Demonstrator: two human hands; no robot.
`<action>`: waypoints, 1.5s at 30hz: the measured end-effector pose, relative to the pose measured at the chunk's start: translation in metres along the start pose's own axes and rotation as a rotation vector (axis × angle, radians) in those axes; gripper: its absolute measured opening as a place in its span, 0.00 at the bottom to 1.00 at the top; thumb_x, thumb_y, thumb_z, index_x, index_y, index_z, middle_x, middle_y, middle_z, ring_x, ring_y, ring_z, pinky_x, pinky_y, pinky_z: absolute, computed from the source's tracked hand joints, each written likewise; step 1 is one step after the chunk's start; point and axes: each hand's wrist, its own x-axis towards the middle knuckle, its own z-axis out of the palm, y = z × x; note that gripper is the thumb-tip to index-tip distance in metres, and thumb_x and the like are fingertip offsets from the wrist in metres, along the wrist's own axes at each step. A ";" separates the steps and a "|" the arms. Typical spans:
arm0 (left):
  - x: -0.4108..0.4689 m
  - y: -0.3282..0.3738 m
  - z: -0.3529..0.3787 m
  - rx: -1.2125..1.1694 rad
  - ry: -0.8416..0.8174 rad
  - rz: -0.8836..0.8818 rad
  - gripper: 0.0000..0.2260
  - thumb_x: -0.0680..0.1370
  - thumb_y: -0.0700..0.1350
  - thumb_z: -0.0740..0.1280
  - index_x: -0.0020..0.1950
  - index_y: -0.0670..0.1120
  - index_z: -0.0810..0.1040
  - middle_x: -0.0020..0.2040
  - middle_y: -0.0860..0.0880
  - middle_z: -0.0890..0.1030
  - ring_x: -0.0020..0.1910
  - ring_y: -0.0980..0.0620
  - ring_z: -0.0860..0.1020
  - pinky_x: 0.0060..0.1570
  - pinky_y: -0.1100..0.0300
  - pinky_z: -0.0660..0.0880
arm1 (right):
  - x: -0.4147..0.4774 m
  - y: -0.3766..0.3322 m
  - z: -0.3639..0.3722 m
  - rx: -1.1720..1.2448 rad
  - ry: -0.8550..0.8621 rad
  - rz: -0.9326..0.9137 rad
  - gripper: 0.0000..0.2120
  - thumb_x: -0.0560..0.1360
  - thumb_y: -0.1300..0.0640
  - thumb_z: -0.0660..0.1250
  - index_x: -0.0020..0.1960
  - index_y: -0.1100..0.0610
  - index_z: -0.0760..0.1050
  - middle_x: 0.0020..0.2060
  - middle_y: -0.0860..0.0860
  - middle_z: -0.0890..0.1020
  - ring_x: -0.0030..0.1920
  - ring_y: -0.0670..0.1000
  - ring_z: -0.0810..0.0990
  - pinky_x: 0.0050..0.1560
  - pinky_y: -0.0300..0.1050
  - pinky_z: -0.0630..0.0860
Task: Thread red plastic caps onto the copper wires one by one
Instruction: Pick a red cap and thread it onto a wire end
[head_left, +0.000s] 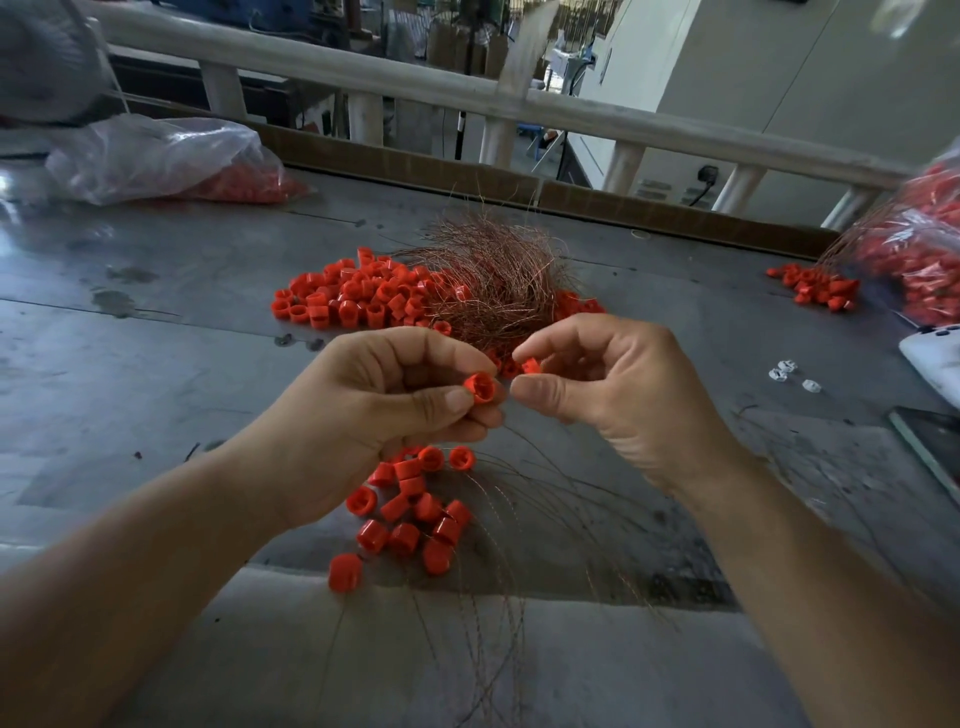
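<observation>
While left hand (384, 415) pinches cap (480, 387), wire tangle (493, 280) beyond, bag (156, 156) far-left.

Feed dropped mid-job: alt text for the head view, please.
The left hand pinches a red cap, the right hand pinching close beside it; any wire between them is too fine to see. Caps and thin wires lie below on the table, a cap pile and copper wire tangle beyond.

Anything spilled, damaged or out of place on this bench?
Nothing damaged. The red caps lie loose in a heap beside tangled copper wires, which looks like working stock rather than a spill. Only a few small white pieces sit apart on the table.
</observation>
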 end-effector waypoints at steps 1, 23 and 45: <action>0.001 0.000 0.000 0.006 0.010 -0.001 0.09 0.65 0.38 0.68 0.40 0.47 0.84 0.39 0.46 0.84 0.40 0.51 0.83 0.38 0.65 0.78 | -0.001 -0.001 0.001 0.015 -0.006 0.001 0.11 0.57 0.52 0.72 0.39 0.51 0.79 0.27 0.46 0.77 0.28 0.43 0.76 0.31 0.33 0.74; 0.002 0.002 0.005 0.076 0.084 0.006 0.11 0.61 0.41 0.68 0.41 0.47 0.85 0.38 0.46 0.84 0.38 0.52 0.83 0.37 0.66 0.78 | -0.005 0.000 0.009 0.076 -0.023 -0.130 0.09 0.61 0.56 0.71 0.41 0.51 0.78 0.35 0.45 0.82 0.38 0.44 0.81 0.41 0.35 0.77; 0.003 -0.001 0.009 0.202 0.172 0.012 0.10 0.60 0.39 0.68 0.41 0.42 0.79 0.35 0.46 0.83 0.34 0.52 0.82 0.36 0.66 0.78 | -0.010 0.005 0.019 -0.175 0.013 -0.225 0.09 0.65 0.64 0.74 0.44 0.56 0.80 0.38 0.44 0.82 0.39 0.41 0.81 0.41 0.30 0.75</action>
